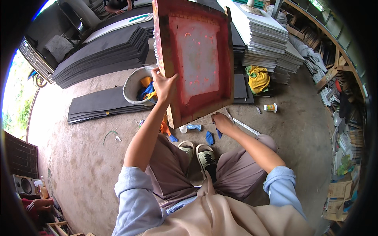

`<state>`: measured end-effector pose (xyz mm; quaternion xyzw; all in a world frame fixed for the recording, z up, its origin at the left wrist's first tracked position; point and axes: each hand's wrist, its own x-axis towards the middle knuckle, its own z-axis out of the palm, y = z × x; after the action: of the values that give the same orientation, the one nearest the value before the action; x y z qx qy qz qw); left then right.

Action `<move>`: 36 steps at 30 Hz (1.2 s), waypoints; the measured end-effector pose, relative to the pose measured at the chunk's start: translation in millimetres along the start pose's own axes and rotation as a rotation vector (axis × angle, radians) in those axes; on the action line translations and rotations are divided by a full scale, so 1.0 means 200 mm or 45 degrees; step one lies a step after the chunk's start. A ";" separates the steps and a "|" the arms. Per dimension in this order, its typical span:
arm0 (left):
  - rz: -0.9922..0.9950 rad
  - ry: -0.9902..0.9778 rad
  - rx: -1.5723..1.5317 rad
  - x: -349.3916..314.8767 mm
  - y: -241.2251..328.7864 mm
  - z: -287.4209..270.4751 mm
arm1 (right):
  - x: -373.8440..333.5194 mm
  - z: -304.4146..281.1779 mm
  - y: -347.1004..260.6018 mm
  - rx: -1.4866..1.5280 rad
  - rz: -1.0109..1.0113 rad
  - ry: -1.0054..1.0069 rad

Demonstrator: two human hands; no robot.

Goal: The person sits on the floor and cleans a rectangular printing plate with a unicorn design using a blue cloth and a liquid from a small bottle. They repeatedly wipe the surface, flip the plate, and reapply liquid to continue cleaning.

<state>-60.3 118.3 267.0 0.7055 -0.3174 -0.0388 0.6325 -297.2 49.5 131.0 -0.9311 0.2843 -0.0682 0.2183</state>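
Holding a red-stained rectangular wooden frame [197,59], left grip [164,85] clasping it, right grip [223,124] pinching blue cloth [219,133]

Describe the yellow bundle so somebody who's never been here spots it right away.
Right of the big red frame rises a tall white stack. Just below that in view, beside flat black sheets, sits the bundle. Its crumpled yellow shape, patched dark green, sets it apart from the smaller, smooth cup below.

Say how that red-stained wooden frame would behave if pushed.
The wooden frame looks stiff, given its thick bars. Its pale inner panel seems thin and might give under pressure. With the left hand gripping one side, the frame could swing.
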 end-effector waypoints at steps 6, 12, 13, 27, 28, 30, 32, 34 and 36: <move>-0.056 -0.017 -0.002 0.00 0.01 0.04 | 0.31 -0.25 -0.04 0.407 -0.011 0.689; -0.027 -0.063 0.074 -0.02 0.00 0.13 | 0.76 -0.49 -0.46 1.167 -0.261 1.006; -0.004 -0.074 0.055 -0.03 0.01 0.13 | 0.79 -0.50 -0.47 1.222 -0.263 0.994; 0.321 -0.338 0.167 -0.13 0.17 0.22 | 0.57 -0.58 -0.48 1.616 -0.213 1.039; 0.331 -0.339 0.145 -0.15 0.18 0.22 | 0.55 -0.60 -0.49 1.690 -0.215 1.056; 0.422 -0.325 -0.022 -0.21 0.17 0.24 | 0.49 -0.63 -0.51 1.677 -0.153 1.101; 0.367 -0.444 -0.097 -0.28 0.20 0.22 | 0.45 -0.69 -0.54 1.504 -0.106 1.186; 0.378 -0.530 -0.220 -0.33 0.23 0.22 | 0.42 -0.74 -0.56 1.318 -0.065 1.259; 0.365 -0.606 -0.298 -0.38 0.26 0.24 | 0.44 -0.74 -0.44 0.952 -0.013 1.400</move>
<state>-163.3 115.2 279.2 0.5469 -0.5465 -0.1496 0.6163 -217.5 10.9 302.1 -0.6236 0.3072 -0.6283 0.3494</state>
